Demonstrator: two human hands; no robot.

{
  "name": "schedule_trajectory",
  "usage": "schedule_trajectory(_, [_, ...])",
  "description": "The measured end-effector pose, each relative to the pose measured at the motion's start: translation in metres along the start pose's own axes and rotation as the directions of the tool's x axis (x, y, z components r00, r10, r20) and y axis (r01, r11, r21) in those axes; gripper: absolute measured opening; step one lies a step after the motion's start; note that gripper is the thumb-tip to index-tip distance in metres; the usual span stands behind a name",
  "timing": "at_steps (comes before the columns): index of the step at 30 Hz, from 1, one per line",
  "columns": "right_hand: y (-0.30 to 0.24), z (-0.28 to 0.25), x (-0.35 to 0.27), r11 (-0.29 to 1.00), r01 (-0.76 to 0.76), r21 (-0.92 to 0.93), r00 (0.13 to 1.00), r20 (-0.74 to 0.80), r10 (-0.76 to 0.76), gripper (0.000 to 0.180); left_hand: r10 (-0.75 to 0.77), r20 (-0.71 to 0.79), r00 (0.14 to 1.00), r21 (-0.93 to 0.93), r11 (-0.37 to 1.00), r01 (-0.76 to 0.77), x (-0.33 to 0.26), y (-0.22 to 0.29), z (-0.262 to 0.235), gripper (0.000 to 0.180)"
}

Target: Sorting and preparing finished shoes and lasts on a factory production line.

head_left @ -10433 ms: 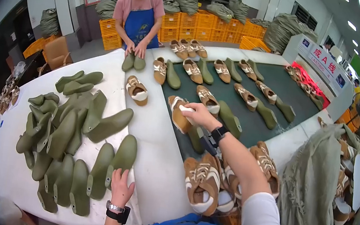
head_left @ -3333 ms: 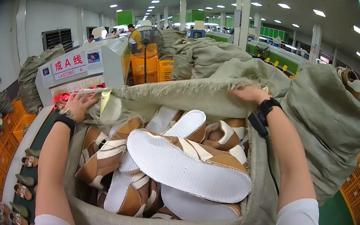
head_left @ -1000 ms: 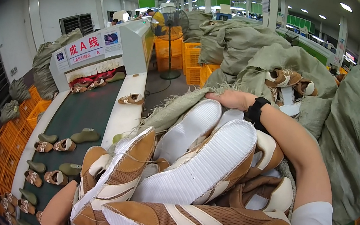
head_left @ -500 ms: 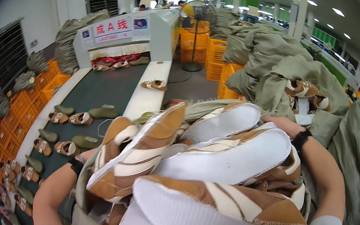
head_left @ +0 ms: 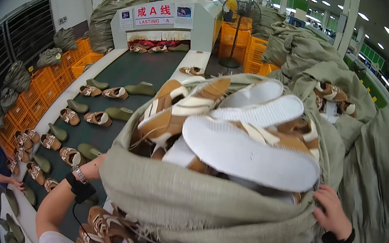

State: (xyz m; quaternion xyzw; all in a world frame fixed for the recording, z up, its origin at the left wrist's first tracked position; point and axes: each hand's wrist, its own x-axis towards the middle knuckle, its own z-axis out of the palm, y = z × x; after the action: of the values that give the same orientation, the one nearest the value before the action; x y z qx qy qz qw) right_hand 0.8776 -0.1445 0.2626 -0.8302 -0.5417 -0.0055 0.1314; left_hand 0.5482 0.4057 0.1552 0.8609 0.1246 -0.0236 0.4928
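**Sack of shoes held up between two hands**

The right hand [head_left: 331, 211] grips the rim of the grey-green woven sack [head_left: 207, 211] at its right side, fingers curled into the cloth, a black watch on the wrist; the left hand [head_left: 99, 165] is mostly hidden behind the sack's left edge, so whether it is clenched on the cloth cannot be told, though the wrist with its black band and metal bracelet lies right against the fabric; the sack sits between both forearms, close under the camera, its mouth open upward. Inside it lie tan and white shoes [head_left: 252, 134] heaped to the brim, several turned sole-up, the white soles touching one another; more such shoes [head_left: 109, 228] lie below the sack near the left forearm. To the left runs a dark green conveyor belt [head_left: 137, 72] carrying shoes and olive-green shoe lasts [head_left: 141, 88] in pairs; orange plastic crates [head_left: 42, 86] stand beside it; further filled sacks [head_left: 373, 145] pile up at the right.
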Motion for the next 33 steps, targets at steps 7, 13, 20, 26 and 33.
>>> schedule_trajectory(7, [-0.067,0.022,-0.002,0.977,0.094,0.190,0.995,-0.060,-0.084,0.045,0.533,-0.375,0.758,0.671,0.721,-0.174,-0.022,0.099,0.028,0.059])
schedule_trajectory(13, [-0.092,0.026,-0.021,0.904,0.396,-0.164,0.865,-0.263,-0.427,0.030,0.713,-0.132,0.689,0.895,0.384,-0.227,-0.058,0.085,0.032,0.021])
schedule_trajectory(20, [-0.101,0.087,-0.043,0.869,0.403,-0.286,0.895,-0.074,-0.439,0.023,0.588,-0.011,0.809,0.944,0.272,-0.185,-0.090,0.031,0.094,0.018])
schedule_trajectory(26, [-0.137,0.067,-0.033,0.924,0.335,-0.183,0.932,-0.078,-0.353,0.041,0.324,-0.336,0.884,0.582,0.810,-0.076,-0.095,0.001,0.099,0.024])
schedule_trajectory(33, [-0.149,0.057,-0.058,0.976,0.211,-0.063,0.949,0.252,-0.189,0.026,-0.257,0.013,0.966,-0.813,0.561,0.160,-0.078,0.023,0.070,0.020])
